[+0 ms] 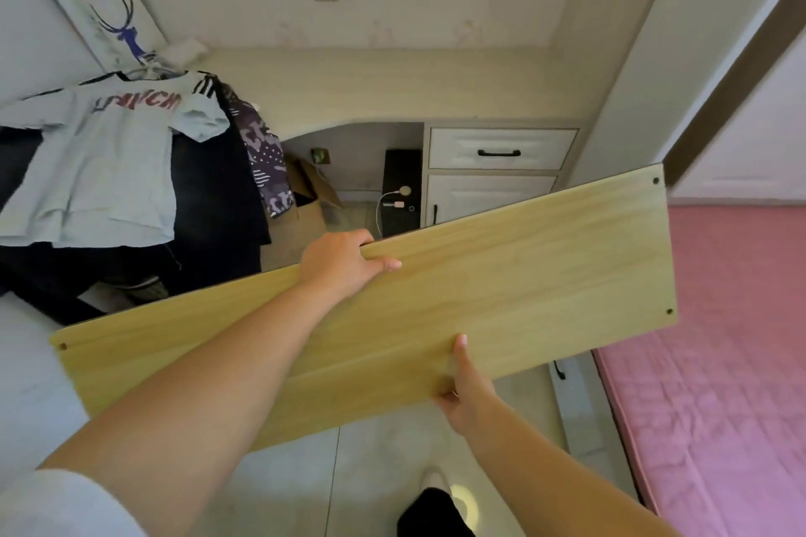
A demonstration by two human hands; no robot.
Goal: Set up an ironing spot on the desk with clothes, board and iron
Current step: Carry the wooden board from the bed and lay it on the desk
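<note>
Wooden board (501, 288), clamped by left hand (344, 262) and right hand (464, 392), may, we judge, strike the clothes (109, 161) at frame left.

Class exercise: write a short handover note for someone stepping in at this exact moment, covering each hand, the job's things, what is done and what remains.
Left hand grips the board's far edge; right hand grips its near edge. The board is in the air, tilted, in front of the desk.
Clothes already lie on the desk's left end.
Done: clothes placed.
Left: lay the board on the desk, then bring the iron, which is not in view.
</note>
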